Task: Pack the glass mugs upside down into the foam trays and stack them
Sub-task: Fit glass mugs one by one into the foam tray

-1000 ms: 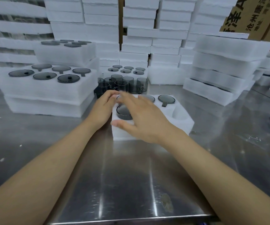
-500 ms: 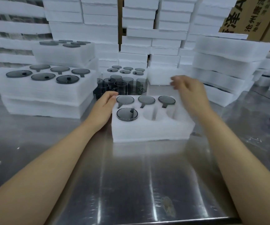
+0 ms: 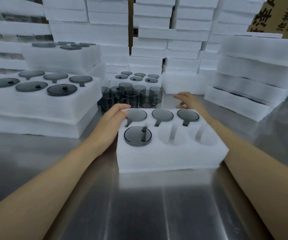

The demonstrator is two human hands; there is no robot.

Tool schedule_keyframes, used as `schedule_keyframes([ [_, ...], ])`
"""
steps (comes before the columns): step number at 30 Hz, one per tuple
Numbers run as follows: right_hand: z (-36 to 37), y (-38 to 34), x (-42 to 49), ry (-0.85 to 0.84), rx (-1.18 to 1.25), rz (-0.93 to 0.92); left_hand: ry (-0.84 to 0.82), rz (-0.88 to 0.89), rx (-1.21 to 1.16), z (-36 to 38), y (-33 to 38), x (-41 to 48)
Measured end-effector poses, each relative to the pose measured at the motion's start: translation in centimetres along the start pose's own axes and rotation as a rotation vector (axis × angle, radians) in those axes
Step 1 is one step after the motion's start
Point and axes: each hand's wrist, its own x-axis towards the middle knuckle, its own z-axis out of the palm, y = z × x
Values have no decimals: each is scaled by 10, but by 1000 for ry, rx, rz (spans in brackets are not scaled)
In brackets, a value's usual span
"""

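Observation:
A white foam tray lies on the steel table in front of me. Several smoky glass mugs sit upside down in it; the front left mug shows its dark base. The front middle pocket and the front right pocket are empty. My left hand rests on the tray's far left corner, fingers curled over the edge. My right hand hovers behind the tray's far right corner with loosely spread fingers and holds nothing. Loose upright mugs stand in a cluster just behind the tray.
Filled foam trays are stacked at the left, another filled tray sits behind the loose mugs. Stacks of foam trays stand at the right and along the back wall. A cardboard box is at top right.
My right hand lifted off the tray, swung to the right, then came back leftwards behind the tray near the loose mugs. My left hand stayed on the tray corner.

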Motion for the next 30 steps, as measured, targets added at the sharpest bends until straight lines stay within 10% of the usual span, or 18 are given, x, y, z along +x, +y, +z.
schedule_keyframes([
  [4, 19, -6, 27, 3, -257, -371, 19, 10, 1, 0, -2, 3],
  [9, 14, -11, 48, -173, -557, -329, 32, 17, -4, 1, -3, 3],
  [17, 5, -18, 21, 159, -214, -146, 13, 48, 26, -2, -3, 2],
  [30, -36, -56, -104, 718, 993, 300, 64, 5, 170, -3, 5, -9],
])
